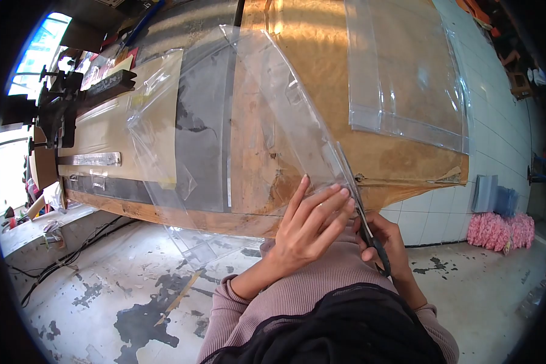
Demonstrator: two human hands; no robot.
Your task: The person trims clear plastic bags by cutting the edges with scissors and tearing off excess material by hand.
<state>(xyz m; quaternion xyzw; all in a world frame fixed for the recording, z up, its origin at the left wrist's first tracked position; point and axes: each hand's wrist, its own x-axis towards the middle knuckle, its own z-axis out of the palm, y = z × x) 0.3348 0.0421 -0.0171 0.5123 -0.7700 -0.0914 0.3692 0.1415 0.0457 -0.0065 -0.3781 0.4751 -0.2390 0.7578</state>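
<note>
My right hand is closed round the black handles of a pair of scissors, whose blades point up and away along the edge of a clear plastic sheet. Flat on that sheet, near the table's front edge, lies my left hand, its fingers spread and just left of the blades. The sheet runs from beside the scissors toward the far side of the table. A further part of clear plastic hangs over the front edge on the left.
More clear plastic sheets lie on the brown table covering at the right. A black clamp-like device and a metal strip are at the left. Pink bundles stand on the floor at the right. Cables run at lower left.
</note>
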